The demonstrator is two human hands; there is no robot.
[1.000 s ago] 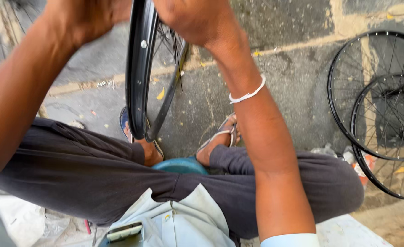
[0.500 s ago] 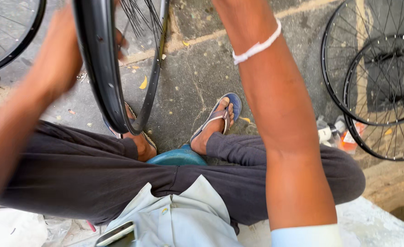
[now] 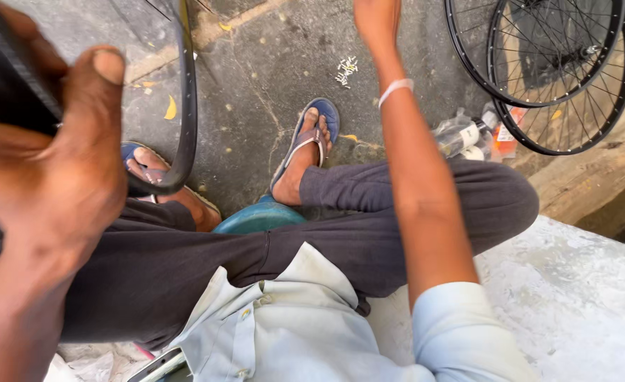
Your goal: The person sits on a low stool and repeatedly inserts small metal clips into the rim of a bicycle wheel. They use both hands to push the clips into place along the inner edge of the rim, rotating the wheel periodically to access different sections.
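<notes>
My left hand (image 3: pixel 51 163) is close to the camera at the left, gripping a black bicycle wheel rim (image 3: pixel 184 106) whose arc curves down to my left foot. My right hand (image 3: pixel 377 20) reaches forward at the top edge, partly cut off, with a white band on the wrist. I cannot tell whether it holds anything. I sit with dark trousers and blue sandals (image 3: pixel 311 138) over a teal stool (image 3: pixel 256 218). A small pile of pale spoke nipples (image 3: pixel 346 69) lies on the ground left of my right wrist.
Two black spoked wheels (image 3: pixel 560 78) lean at the top right. Plastic bottles and small packets (image 3: pixel 468 136) lie beside my right knee. A whitish concrete slab (image 3: pixel 581 297) fills the lower right. The ground is cracked grey pavement with yellow leaves.
My view has tilted down. The rim has shifted left and nearer the camera with my left hand. My right hand has left the rim and stretched forward over the ground.
</notes>
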